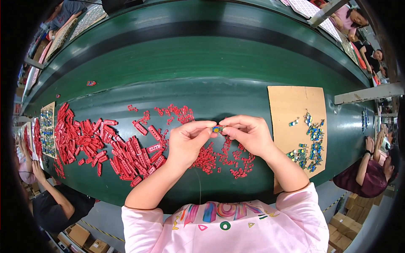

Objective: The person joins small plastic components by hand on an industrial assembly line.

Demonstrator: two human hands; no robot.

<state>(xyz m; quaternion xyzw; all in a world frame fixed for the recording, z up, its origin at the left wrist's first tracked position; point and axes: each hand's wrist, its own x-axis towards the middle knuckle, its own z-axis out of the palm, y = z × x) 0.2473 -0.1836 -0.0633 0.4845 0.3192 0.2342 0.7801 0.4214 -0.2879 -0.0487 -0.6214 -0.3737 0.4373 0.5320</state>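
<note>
Both hands meet above the middle of the green work surface (236,99). Between their fingertips is a small part (217,129) with green, yellow and blue on it and some red beside it; its exact kind is too small to make out. My left hand (190,137) pinches its left end with thumb and forefinger. At the other end, the thumb and fingers of my right hand (249,132) press together on it. Small red plastic pieces (206,159) lie scattered below the hands. Longer red plastic housings (131,157) are heaped beside my left forearm.
To the right, a brown cardboard sheet (291,105) bears several small blue-green circuit boards (315,137). Another heap of red housings (69,130) spreads leftward, near a board-covered sheet (48,128). Co-workers sit at both ends, one in a maroon top (358,179). A metal bar (367,93) juts in at right.
</note>
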